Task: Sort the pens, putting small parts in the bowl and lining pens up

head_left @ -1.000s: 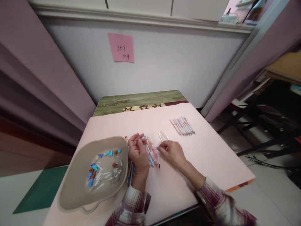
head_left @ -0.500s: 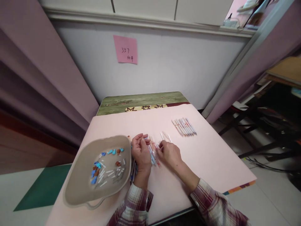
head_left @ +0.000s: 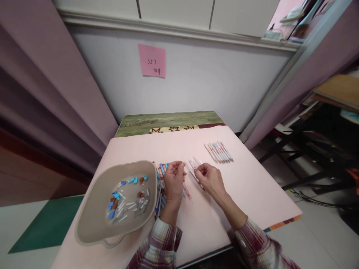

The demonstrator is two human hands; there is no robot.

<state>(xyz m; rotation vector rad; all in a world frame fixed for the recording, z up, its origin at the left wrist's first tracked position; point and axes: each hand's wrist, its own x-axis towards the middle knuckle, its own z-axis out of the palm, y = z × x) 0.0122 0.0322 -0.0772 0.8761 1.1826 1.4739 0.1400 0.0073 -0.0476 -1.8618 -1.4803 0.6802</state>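
Note:
My right hand [head_left: 211, 180] is closed, thumb and fingertips pinching a pale pen with a reddish print [head_left: 191, 163]. Close beside those fingers are a translucent white pen piece [head_left: 197, 160] and a slim greyish stick [head_left: 195, 177]. My left hand [head_left: 174, 183] has its fingers curled, thumb and forefinger together; whether something small sits between them is hidden. Under and beside it lies a pile of loose pen parts [head_left: 185, 190], partly covered by the hand. Several blue and brown-topped pen pieces [head_left: 162, 170] lie between that hand and the bin.
A beige bin [head_left: 92, 209] on the left holds small blue, turquoise, brown and white pieces [head_left: 120, 203]. A neat row of several pens [head_left: 219, 152] lies at the back right of the pink-covered table [head_left: 252, 194]. Behind is a wall with a pink note [head_left: 152, 61].
My right hand has shifted slightly right, away from the pile, and a printed pen now shows in its fingers. My left hand's thumb and forefinger have come together from a looser, palm-up pose.

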